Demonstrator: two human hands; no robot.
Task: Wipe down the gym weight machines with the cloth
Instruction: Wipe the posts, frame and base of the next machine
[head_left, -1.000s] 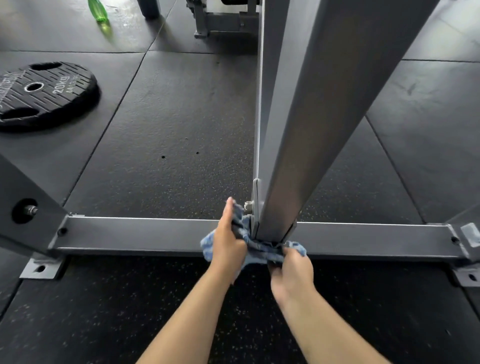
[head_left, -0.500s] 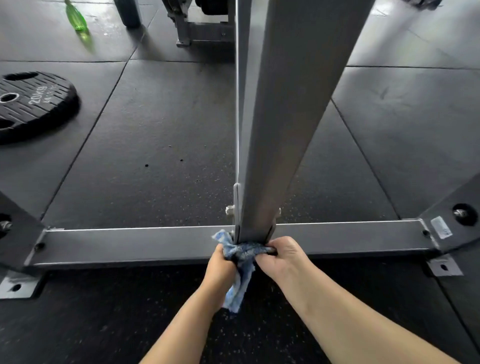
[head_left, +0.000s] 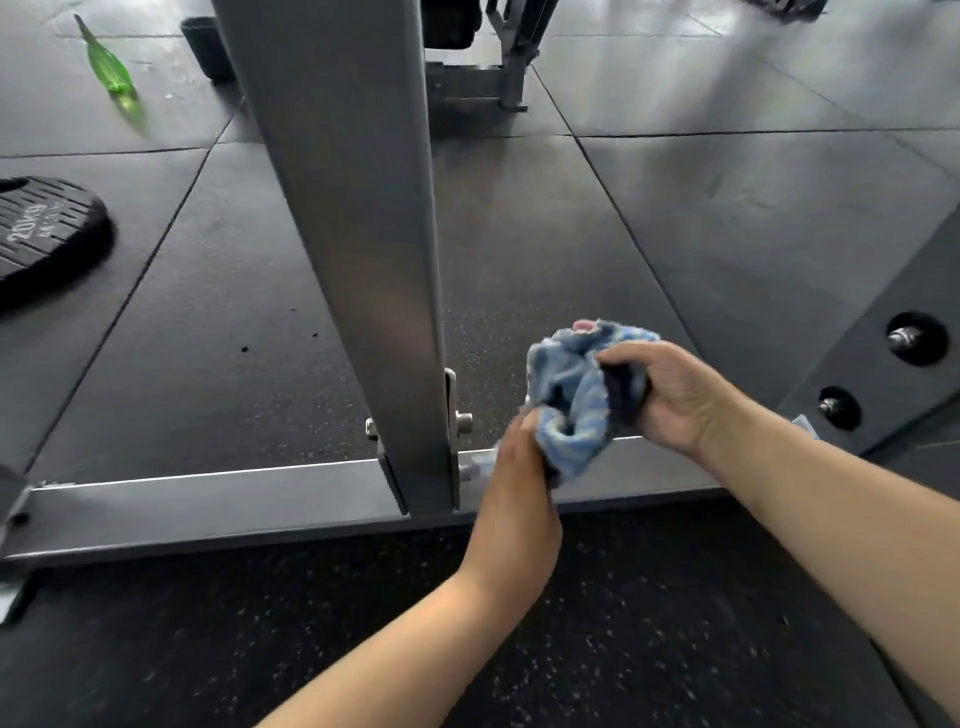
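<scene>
Cloth: crumpled blue terry cloth (head_left: 576, 395), held off the floor, right of the grey steel upright post (head_left: 363, 249)
Left hand (head_left: 519, 467): fingers grip the cloth's lower end
Right hand (head_left: 670, 395): fingers clutch its upper end

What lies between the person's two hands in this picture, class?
The bunched blue cloth lies between them: the left hand grips its lower end, the right hand its upper end, just right of the grey upright post. The head view shows this.
</scene>
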